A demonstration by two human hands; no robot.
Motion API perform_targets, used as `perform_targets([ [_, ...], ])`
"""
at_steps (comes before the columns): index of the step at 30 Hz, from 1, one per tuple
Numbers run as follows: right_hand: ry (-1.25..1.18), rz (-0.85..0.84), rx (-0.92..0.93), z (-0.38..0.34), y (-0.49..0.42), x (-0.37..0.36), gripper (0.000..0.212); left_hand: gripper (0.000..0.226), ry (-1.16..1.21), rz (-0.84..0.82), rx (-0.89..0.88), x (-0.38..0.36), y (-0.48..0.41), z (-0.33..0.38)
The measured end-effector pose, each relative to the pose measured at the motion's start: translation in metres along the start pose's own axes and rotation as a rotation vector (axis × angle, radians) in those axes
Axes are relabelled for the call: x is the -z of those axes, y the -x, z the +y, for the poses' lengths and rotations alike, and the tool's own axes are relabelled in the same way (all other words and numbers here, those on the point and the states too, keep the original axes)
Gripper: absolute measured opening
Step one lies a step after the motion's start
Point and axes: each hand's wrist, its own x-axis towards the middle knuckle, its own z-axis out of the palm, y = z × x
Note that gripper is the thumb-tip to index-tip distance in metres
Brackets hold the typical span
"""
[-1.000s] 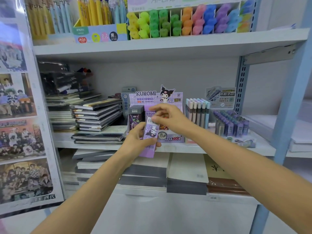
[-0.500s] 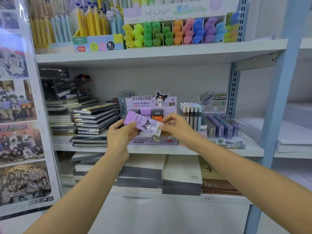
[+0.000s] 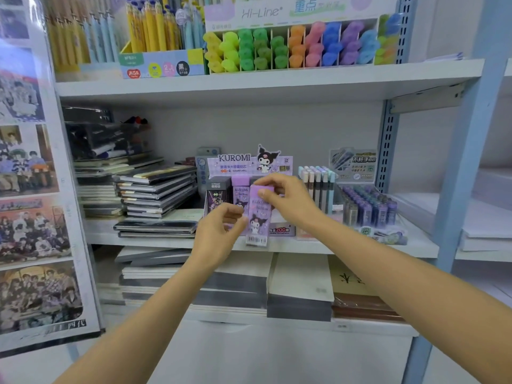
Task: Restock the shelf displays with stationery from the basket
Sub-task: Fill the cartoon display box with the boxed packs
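A purple Kuromi pencil-lead box (image 3: 259, 217) stands upright in front of the Kuromi display carton (image 3: 249, 164) on the middle shelf. My right hand (image 3: 285, 199) pinches the box's top end. My left hand (image 3: 219, 231) is just left of the box, fingers curled, thumb and fingertips touching its lower left edge. Inside the carton stand a dark box (image 3: 217, 194) and another purple box (image 3: 239, 191). The basket is out of view.
Stacked dark notebooks (image 3: 158, 192) lie left of the carton, pen and lead displays (image 3: 365, 206) to its right. Highlighters (image 3: 291, 45) and pens (image 3: 155, 29) fill the upper shelf. Paper pads (image 3: 299, 284) sit on the lower shelf. A photo poster (image 3: 30, 189) hangs at the left. A blue upright (image 3: 468, 167) stands right.
The purple box went from upright in my left hand to held sideways by both hands; now it stands upright again, pinched at the top by my right hand, nearer the carton.
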Motion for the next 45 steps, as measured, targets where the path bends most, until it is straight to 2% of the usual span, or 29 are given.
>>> perform_targets([
  [4, 0.015, 0.233, 0.025, 0.001, -0.021, 0.005, 0.014, 0.052, -0.510, -0.063, -0.240, 0.000, 0.004, -0.022],
  [6, 0.044, 0.271, 0.052, 0.002, -0.031, 0.005, 0.013, 0.065, -0.721, -0.123, -0.244, -0.003, 0.005, -0.032],
  [9, 0.099, 0.266, 0.082, 0.004, -0.043, -0.002, 0.012, 0.072, -0.867, -0.167, -0.217, -0.007, 0.006, -0.046],
  [16, 0.183, 0.199, 0.139, 0.014, -0.058, -0.033, 0.013, 0.065, -0.858, -0.114, -0.300, -0.008, 0.008, -0.055],
  [27, 0.298, -0.021, 0.153, 0.019, -0.073, -0.040, 0.013, 0.070, -0.874, -0.092, -0.295, -0.013, 0.010, -0.065],
  [33, 0.405, 0.013, 0.148, 0.016, -0.066, -0.057, 0.027, 0.073, -0.864, -0.089, -0.288, -0.014, 0.011, -0.066],
  [40, 0.544, 0.148, 0.253, 0.021, -0.058, -0.064, 0.021, 0.074, -0.885, -0.089, -0.281, -0.015, 0.011, -0.065],
  [45, 0.766, 0.046, 0.184, 0.025, -0.062, -0.058, 0.034, 0.073, -0.904, -0.101, -0.280, -0.013, 0.011, -0.063],
])
